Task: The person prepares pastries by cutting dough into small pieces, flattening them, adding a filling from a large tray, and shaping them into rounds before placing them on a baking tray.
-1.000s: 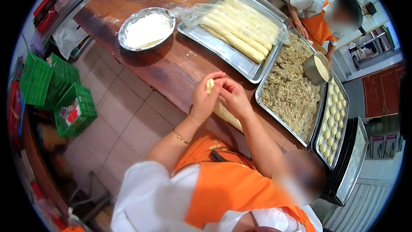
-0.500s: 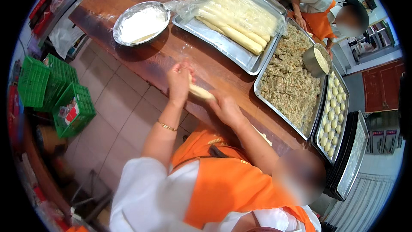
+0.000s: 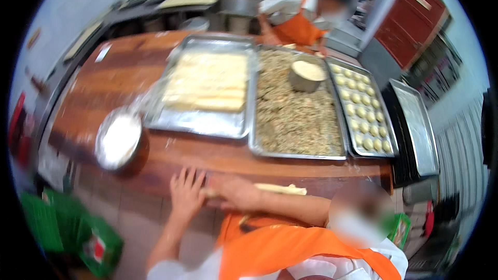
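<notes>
Both hands now lie flat, left hand (image 3: 187, 193) fingers spread, right hand (image 3: 233, 192) seemingly rolling 1 dough strip (image 3: 277, 189) beside 3 trays

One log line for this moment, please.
left hand: flat on dough strip | right hand: on strip | wooden table edge | flour bowl left | filling tray behind

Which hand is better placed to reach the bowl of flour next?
Probably the left hand: it lies flat at the table's near edge, on the same side as the flour bowl. The right hand rests on the dough strip, farther from the bowl.
</notes>
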Available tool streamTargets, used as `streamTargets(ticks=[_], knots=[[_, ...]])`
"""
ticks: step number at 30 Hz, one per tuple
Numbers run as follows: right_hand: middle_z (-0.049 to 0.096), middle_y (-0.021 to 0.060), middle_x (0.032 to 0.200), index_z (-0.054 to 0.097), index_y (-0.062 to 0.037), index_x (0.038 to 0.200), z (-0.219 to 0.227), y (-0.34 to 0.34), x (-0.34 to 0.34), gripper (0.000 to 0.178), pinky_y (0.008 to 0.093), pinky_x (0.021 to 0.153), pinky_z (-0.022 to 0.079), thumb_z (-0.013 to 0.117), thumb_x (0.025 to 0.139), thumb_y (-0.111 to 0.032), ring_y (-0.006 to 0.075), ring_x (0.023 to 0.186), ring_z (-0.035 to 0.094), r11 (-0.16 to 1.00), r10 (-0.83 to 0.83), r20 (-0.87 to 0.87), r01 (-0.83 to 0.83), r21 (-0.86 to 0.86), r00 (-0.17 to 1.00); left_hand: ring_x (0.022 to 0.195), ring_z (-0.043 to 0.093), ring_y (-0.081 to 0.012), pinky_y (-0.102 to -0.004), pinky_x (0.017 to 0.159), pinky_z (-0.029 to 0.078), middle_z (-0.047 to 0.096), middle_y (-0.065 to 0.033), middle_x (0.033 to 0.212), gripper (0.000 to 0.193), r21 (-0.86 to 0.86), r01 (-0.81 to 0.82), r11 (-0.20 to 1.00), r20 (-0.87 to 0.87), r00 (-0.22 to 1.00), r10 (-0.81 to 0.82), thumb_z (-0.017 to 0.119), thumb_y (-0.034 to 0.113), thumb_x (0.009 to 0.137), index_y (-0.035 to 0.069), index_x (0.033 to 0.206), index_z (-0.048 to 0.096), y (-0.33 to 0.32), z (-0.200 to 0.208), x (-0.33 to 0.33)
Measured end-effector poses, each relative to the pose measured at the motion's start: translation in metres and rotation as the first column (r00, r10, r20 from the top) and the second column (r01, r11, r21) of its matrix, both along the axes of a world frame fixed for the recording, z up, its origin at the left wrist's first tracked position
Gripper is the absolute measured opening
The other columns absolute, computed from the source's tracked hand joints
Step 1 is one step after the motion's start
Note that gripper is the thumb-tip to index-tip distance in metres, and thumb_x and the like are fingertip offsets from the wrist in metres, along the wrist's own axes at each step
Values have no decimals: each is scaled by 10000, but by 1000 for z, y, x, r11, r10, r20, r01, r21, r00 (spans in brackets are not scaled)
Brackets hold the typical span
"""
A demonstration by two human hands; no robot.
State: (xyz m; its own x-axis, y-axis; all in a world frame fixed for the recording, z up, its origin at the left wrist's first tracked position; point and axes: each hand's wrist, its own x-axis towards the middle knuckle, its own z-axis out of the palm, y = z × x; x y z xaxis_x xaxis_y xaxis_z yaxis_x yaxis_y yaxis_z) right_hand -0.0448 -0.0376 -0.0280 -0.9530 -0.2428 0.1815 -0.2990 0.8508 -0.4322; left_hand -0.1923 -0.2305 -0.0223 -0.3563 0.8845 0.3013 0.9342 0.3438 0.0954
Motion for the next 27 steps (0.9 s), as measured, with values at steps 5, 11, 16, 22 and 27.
streamTargets(ticks=[5, 11, 16, 22, 27], knots=[[410, 191, 1527, 361, -36, 1524, 7, 7, 7, 854, 483, 1167, 312, 662, 875, -501, 333, 1433, 377, 990, 47, -99, -34, 135, 994, 1396, 380, -407, -590, 1121, 271, 480, -190, 1466, 556, -44, 17, 999, 90, 996, -13, 657, 266, 863, 90, 1383, 567, -14, 25, 0], [399, 197, 1534, 413, -37, 1477, 23, 41, -27, 696, 481, 1182, 291, 635, 927, -399, 368, 1436, 358, 972, -193, -132, 208, 112, 972, 1375, 415, -407, -555, 1110, 319, 502, -190, 1436, 513, 131, -187, 974, 25, 982, 185, 679, 260, 863, 77, 1335, 589, 44, -16, -83], [394, 215, 1533, 373, -11, 1501, 18, 15, 35, 728, 485, 1176, 301, 645, 925, -364, 369, 1432, 365, 973, -232, 85, 231, 19, 969, 1356, 455, -374, -583, 1115, 300, 534, -165, 1399, 573, -33, 66, 997, 47, 997, -64, 712, 252, 837, 56, 1353, 559, 47, 22, -4], [403, 202, 1530, 355, -7, 1509, 40, 33, 66, 734, 483, 1174, 301, 647, 928, -349, 337, 1435, 374, 995, -103, 68, 103, 6, 992, 1398, 397, -368, -575, 1142, 250, 487, -182, 1447, 701, 53, 236, 970, 233, 942, -241, 711, 338, 851, 90, 1462, 471, 56, 22, 64], [420, 181, 1525, 437, -4, 1457, 29, 66, 39, 673, 455, 1088, 372, 577, 961, -436, 313, 1423, 388, 927, -365, -53, 368, 69, 929, 1411, 369, -391, -596, 1120, 277, 464, -189, 1474, 644, 110, 65, 992, 97, 992, -75, 677, 365, 893, 89, 1445, 493, 118, 6, 34]])
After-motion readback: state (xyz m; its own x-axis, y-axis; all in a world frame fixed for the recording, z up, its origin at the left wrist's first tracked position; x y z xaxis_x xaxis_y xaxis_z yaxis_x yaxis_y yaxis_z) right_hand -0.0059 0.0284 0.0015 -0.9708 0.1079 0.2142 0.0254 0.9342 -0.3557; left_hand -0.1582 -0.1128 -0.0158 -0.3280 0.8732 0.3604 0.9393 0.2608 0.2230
